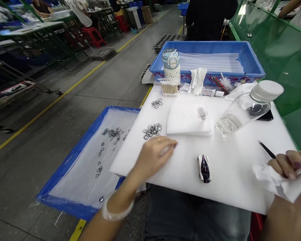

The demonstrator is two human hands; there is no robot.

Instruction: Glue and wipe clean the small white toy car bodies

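My left hand (154,154) is over the white foam board (173,174), fingers curled with thumb and fingertips close together; anything between them is too small to make out. Beside it lies a pile of small dark rings (152,130), with a smaller group of rings (157,103) behind. At the right edge, my right hand (287,164) holds a crumpled white cloth (273,180), next to dark tweezers (266,149). A white and dark toy car (204,169) rests on the board between my hands. Behind it is a folded white pad (183,120) with a small translucent piece (202,113) on top.
A clear bottle (240,110) stands at the right, near a dark phone (267,115). Cotton swabs (169,88), a cup (171,67) and a blue bin (208,47) line the back. A blue-edged tray (72,160) with rings sits lower left. A person (210,16) is beyond.
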